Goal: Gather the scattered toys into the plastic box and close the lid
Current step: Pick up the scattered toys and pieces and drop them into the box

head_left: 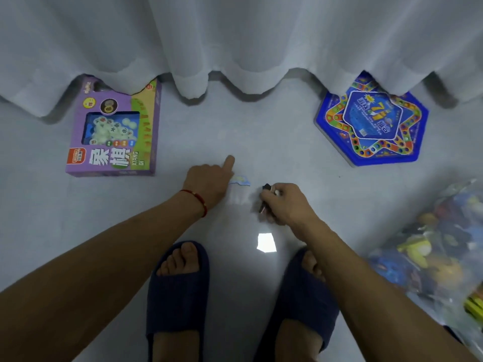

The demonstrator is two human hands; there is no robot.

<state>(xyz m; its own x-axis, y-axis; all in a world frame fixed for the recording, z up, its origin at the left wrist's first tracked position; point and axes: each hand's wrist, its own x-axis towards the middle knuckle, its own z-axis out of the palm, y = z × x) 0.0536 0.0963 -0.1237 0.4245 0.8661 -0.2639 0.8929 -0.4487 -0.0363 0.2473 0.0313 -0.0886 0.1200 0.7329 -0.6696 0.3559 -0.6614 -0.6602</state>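
From the head camera, looking down at the pale floor, your left hand sits at the middle of the frame with the index finger pointing away from you and the other fingers curled, touching a small white toy with a blue and yellow edge that lies on the floor just right of it. Your right hand, just beside that toy, is curled around a small dark object; what it is you cannot tell. A red bracelet circles your left wrist. At upper left lies a purple chess box; at upper right a blue star-shaped game board, partly under the white curtain. At the right edge a clear plastic container of colourful toys shows. Your feet in dark slippers fill the bottom centre.
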